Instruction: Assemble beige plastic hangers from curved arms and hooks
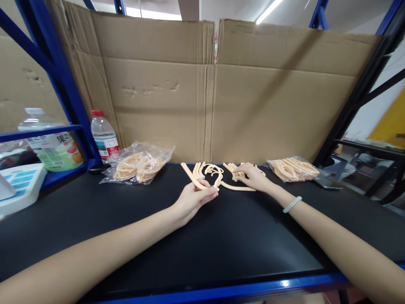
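Sorting peach curved strips (218, 173) on the black worktop (221, 236).
Left hand (190, 200) fingers clamped on one strip (194, 179); right hand (253, 176) fingers together, pressing the strip pile.

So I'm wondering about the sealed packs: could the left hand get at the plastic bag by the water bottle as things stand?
Probably yes. The left hand already grips a beige strip, but the black tabletop between it and the plastic bag looks bare.
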`<state>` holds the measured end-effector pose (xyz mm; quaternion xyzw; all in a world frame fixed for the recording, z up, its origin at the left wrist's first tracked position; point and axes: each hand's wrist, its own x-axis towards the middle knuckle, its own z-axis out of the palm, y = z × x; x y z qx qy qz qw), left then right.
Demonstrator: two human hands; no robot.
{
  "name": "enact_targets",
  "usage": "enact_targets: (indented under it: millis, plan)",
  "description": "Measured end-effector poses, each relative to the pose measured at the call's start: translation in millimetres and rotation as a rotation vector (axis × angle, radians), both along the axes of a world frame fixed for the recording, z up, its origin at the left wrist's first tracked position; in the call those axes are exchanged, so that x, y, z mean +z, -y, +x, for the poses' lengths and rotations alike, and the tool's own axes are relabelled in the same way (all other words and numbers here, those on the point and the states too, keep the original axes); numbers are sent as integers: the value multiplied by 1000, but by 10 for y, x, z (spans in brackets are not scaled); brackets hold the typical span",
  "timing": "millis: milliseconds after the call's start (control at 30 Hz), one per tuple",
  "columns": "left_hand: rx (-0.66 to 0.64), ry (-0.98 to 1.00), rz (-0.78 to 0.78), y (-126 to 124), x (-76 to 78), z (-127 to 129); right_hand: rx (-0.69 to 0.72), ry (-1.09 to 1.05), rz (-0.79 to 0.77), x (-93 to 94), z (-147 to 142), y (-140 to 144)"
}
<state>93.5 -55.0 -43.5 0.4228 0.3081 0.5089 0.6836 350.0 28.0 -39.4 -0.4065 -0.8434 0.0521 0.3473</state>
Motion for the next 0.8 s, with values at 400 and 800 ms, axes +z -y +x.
enact_targets:
  millis: [400,800]
  plan:
    - [-3,3,2,3,27,-4,59,-95,-72,-121,-114,-130]
    - [15,1,-2,17,31,16,131,-875,-417,104,-384,486]
